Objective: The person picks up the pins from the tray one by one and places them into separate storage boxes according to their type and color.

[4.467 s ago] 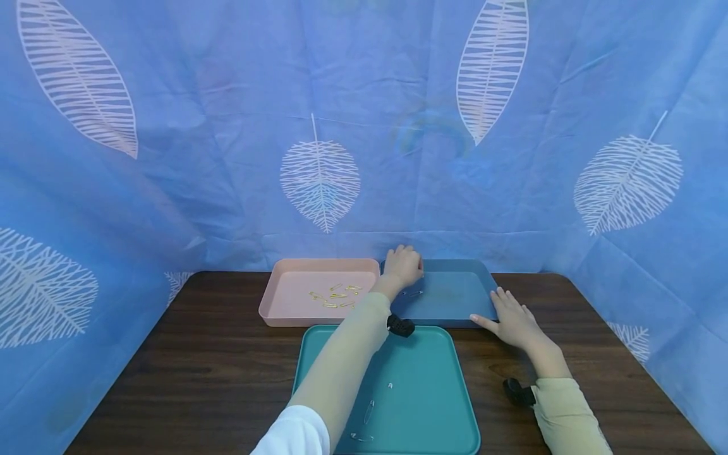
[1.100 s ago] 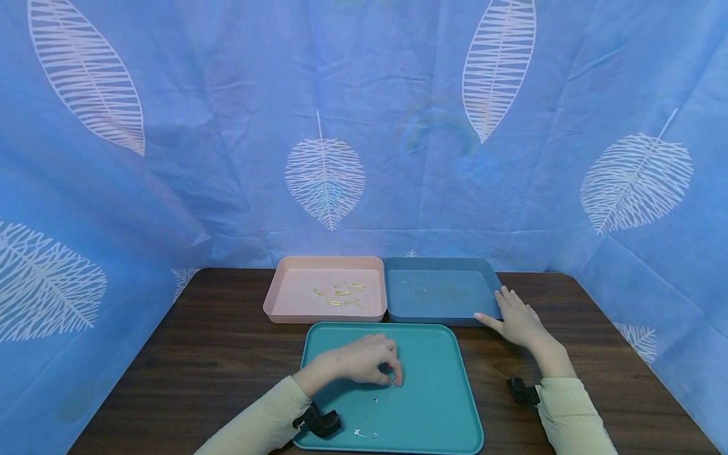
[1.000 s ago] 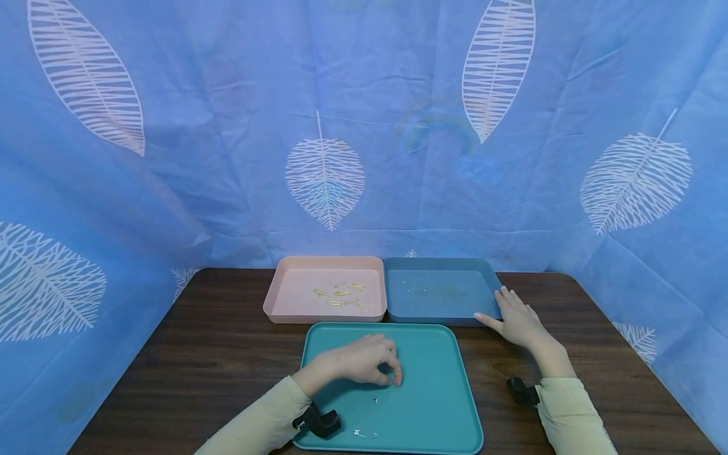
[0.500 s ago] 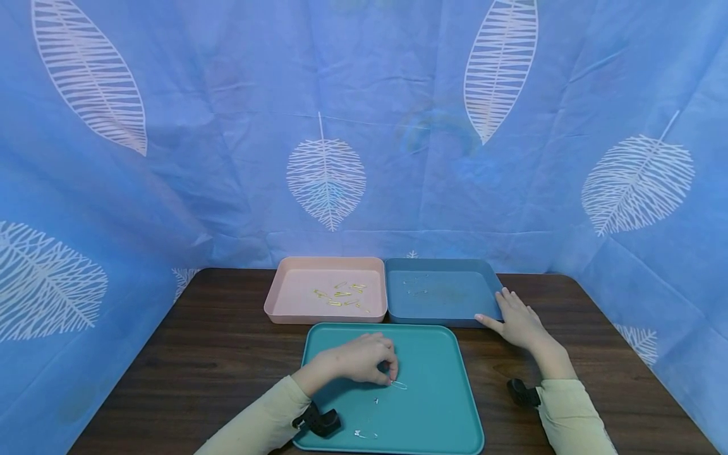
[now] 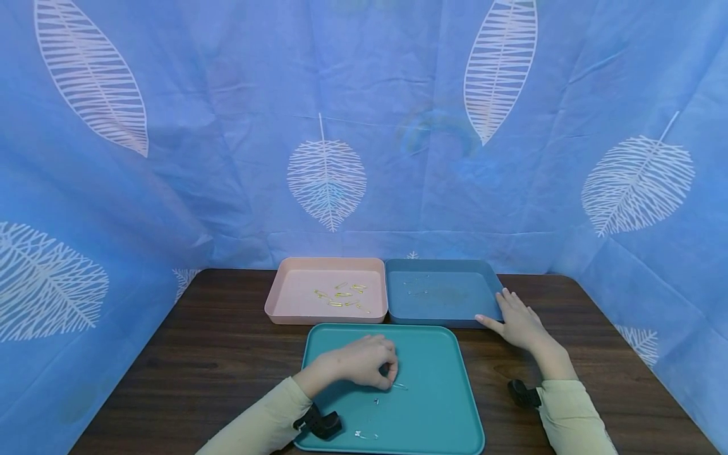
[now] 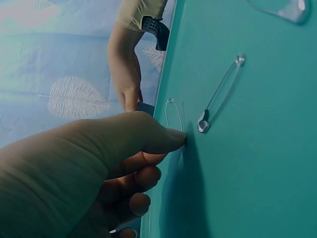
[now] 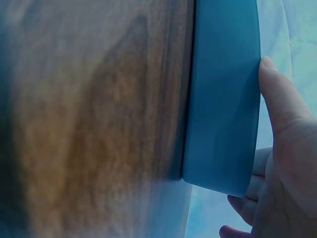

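Over the middle of the teal tray (image 5: 421, 430), my left hand (image 5: 364, 361) pinches a silver safety pin (image 6: 170, 100) between thumb and fingertips. Its looped end sticks out past them, while the held end is hidden. Another silver safety pin (image 6: 203, 121) lies on the tray close to the thumb. A third silver safety pin (image 5: 358, 434) lies nearer the tray's front edge. My right hand (image 5: 520, 325) rests at the near right corner of the blue tray (image 5: 443, 316), fingers spread along its side and thumb at the front rim (image 7: 260, 74).
Behind the teal tray stands a pink tray (image 5: 290, 300) with several gold safety pins (image 5: 343, 294). It sits side by side with the blue tray, which holds several silver pins (image 5: 418, 292). Dark wooden table (image 5: 188, 366) surrounds them, and a blue leaf-print cloth (image 5: 227, 158) hangs behind.
My left hand has come back from over the blue tray to the teal tray and pinched a safety pin there, its loop now poking out. My right hand has stayed at the blue tray.
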Demonstrator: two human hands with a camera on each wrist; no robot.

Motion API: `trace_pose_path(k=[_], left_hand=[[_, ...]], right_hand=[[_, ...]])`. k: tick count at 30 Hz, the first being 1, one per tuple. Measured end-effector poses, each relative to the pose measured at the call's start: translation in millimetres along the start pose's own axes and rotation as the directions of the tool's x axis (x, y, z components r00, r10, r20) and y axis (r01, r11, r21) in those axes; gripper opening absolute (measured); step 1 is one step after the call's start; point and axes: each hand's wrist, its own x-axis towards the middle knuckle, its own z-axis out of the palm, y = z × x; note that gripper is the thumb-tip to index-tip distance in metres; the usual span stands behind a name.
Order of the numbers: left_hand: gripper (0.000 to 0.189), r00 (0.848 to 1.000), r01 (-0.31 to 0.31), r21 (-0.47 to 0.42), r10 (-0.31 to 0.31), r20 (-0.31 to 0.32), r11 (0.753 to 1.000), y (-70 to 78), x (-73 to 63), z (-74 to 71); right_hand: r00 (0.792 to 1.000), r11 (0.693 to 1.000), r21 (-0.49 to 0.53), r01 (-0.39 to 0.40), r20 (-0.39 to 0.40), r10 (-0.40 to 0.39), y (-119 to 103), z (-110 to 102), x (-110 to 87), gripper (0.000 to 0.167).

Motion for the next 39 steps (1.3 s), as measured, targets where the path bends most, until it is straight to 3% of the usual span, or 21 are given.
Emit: trace_pose_path(k=[6,20,32,39], left_hand=[[0.019,1.0,0.012,0.002,-0.012,-0.02,1.0,-0.1,-0.1,-0.5],[0.02,0.987,-0.002,0.101,0.018,-0.162,0.995,-1.7,3.9,-11.6],[0.018,0.974,-0.001,0.129,0.03,-0.224,0.992,-4.3,18.6,-27.0],[0.015,0.954,-0.02,0.176,0.071,-0.292,0.984,-9.0,34.0,-33.2]], right_hand=[[1.0,1.0,-0.002,0.0,0.002,0.0,-0.8,-0.8,-0.6,0.097],[1.0,1.0,-0.018,0.001,-0.001,-0.001,3.3,4.6,2.8,0.1],[1.0,1.0,-0.01,0.004,-0.003,-0.004,4.4,5.8,2.9,0.1],[1.0,1.0,-0.016,0.006,-0.006,-0.006,5.0,5.1,2.7,0.1]])
